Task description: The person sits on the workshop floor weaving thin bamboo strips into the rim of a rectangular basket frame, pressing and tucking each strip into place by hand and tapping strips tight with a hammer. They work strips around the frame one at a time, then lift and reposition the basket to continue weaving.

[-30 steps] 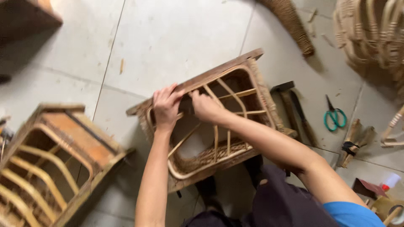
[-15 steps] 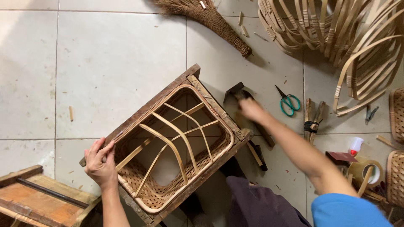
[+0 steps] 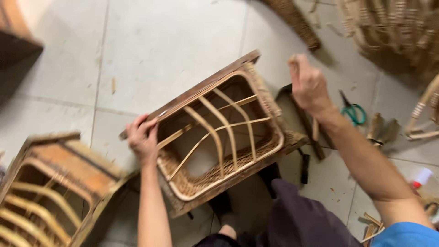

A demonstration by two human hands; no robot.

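A wooden box frame with bent rattan ribs and a woven rattan rim lies tilted on the tiled floor in front of me. My left hand grips its left corner. My right hand is raised above the frame's right side, closed around a pale wooden handle whose tip sticks out above the fist. The rest of that tool is blurred and mostly hidden by my hand and wrist.
A second wood-and-rattan frame stands at the lower left. Green-handled scissors and small tools lie on the floor to the right. Rattan furniture pieces fill the upper right. A white bottle sits at the right edge.
My right hand has lifted from the floor tools beside the frame and now holds a wooden handle up. My left hand keeps its grip on the frame's left corner.
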